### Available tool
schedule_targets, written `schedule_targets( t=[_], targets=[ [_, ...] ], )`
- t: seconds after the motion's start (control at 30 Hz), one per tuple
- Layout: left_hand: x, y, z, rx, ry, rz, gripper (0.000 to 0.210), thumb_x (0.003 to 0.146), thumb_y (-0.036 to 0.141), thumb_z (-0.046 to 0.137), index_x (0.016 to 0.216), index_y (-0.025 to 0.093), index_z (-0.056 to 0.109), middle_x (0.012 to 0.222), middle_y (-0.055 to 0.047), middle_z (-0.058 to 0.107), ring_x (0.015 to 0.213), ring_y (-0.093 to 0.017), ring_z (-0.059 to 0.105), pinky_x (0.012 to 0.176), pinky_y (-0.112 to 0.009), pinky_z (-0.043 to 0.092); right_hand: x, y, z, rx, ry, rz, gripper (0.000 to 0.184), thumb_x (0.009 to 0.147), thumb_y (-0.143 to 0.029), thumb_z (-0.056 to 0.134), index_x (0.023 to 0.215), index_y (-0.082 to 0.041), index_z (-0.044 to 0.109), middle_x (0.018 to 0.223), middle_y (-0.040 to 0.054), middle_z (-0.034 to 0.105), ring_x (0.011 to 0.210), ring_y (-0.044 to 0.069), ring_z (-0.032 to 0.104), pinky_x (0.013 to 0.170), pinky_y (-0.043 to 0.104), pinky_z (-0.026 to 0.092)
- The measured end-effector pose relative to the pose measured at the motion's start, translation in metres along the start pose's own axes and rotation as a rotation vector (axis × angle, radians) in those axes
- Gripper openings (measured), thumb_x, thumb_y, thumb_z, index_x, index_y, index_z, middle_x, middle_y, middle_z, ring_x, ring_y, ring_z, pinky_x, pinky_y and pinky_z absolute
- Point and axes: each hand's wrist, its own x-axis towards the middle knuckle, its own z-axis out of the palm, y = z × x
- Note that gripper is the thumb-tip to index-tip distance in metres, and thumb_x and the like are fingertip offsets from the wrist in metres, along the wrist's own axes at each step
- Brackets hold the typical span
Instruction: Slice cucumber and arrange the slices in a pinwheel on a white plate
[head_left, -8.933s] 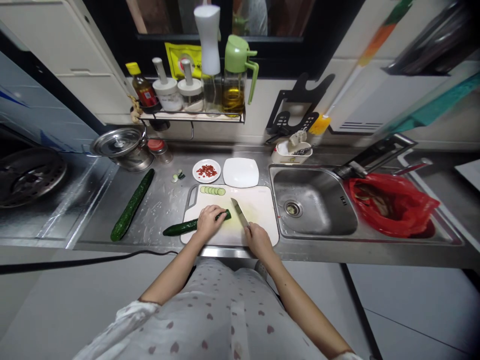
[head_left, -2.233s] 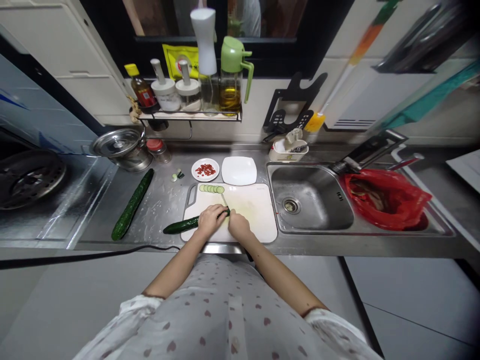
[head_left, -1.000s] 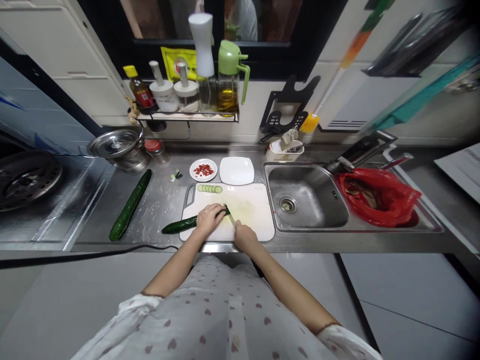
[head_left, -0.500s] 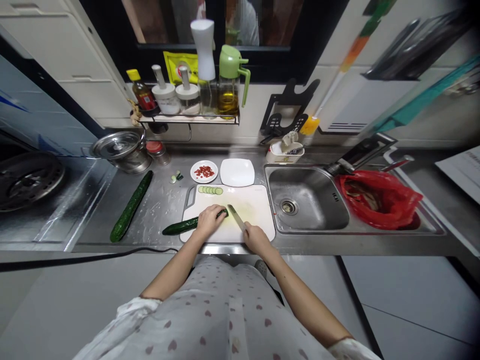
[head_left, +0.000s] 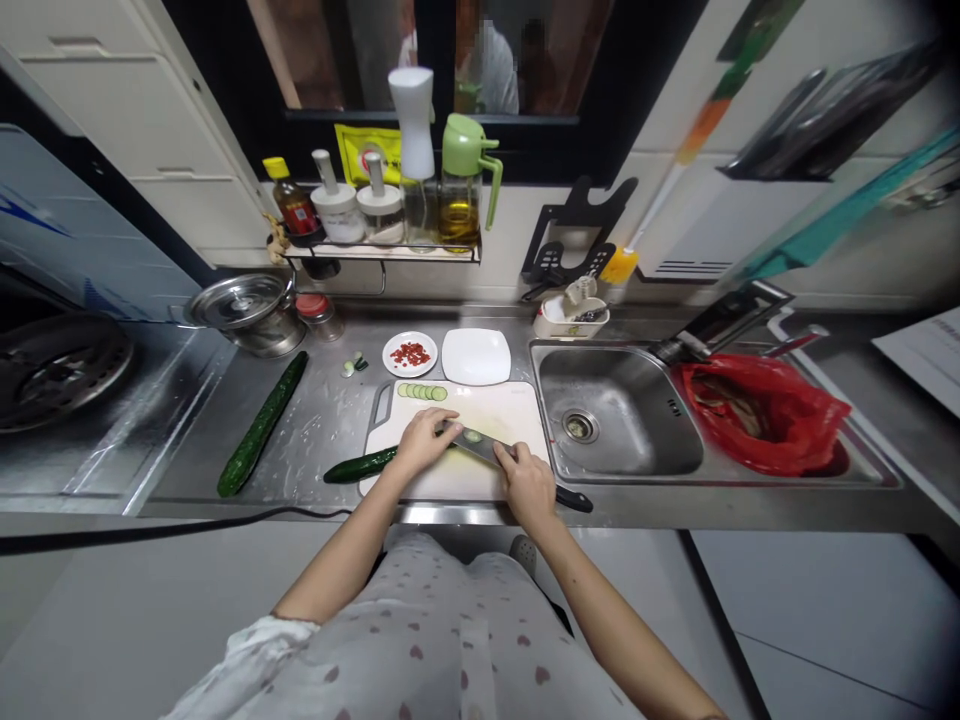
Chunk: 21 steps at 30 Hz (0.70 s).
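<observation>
A kitchen knife (head_left: pixel 489 447) lies slantwise over the white cutting board (head_left: pixel 525 412), with a round cucumber slice (head_left: pixel 472 436) on the flat of its blade. My left hand (head_left: pixel 421 440) is closed at the tip end, thumb and fingers at the blade. My right hand (head_left: pixel 531 487) grips the knife across the rear of the blade, and the black handle sticks out to its right. A cut cucumber (head_left: pixel 360 467) reaches from under my left hand over the board's left edge. Overlapping cucumber slices (head_left: pixel 422 392) lie in a row at the board's far left.
A whole cucumber (head_left: pixel 262 425) lies to the left, near cucumber scraps (head_left: pixel 354 364). Behind the board stand a plate of chopped red pieces (head_left: pixel 389 368) and a white square plate (head_left: pixel 475 357). The sink (head_left: pixel 626 430) is right, with a red bag (head_left: pixel 780 440) beyond. A lidded pot (head_left: pixel 251 315) stands back left.
The knife has turned from steep to flatter, and its blade face with a slice on it now shows. My left hand has come off the cucumber to the blade tip; my right hand has left the handle.
</observation>
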Motion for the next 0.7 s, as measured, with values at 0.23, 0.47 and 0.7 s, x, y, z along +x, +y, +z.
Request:
schedule_targets(
  t=[0.23,0.47,0.7],
  targets=[
    [0.005,0.012,-0.003,0.111,-0.202,0.043,0.04,0.079,0.049,0.063,0.11,0.025,0.07,0.109,-0.005,0.069,0.105,-0.024,0.06,0.099,-0.038,0.041,-0.002,0.006,0.007,0.015,0.189,-0.095,0.036,0.09,-0.018,0.05,0.123,-0.029,0.062,0.104,0.0065,0.06,0.074,0.015,0.048,0.069,0.029,0.029],
    [0.011,0.008,-0.003,-0.056,-0.307,0.048,0.029,0.074,0.036,0.067,0.099,0.024,0.071,0.1,-0.002,0.071,0.092,-0.019,0.062,0.086,-0.029,0.046,-0.005,0.014,0.004,0.027,0.253,-0.213,0.038,0.086,-0.015,0.053,0.12,-0.028,0.062,0.101,0.0052,0.06,0.076,0.015,0.048,0.07,0.028,0.03],
    [0.018,0.012,-0.001,-0.156,-0.24,0.105,0.014,0.071,0.03,0.067,0.08,0.019,0.067,0.085,-0.001,0.068,0.082,-0.016,0.061,0.078,-0.026,0.046,-0.004,0.015,-0.002,0.05,0.129,-0.191,0.037,0.088,-0.019,0.051,0.124,-0.027,0.061,0.106,0.0062,0.061,0.081,0.017,0.05,0.074,0.029,0.03]
  ],
)
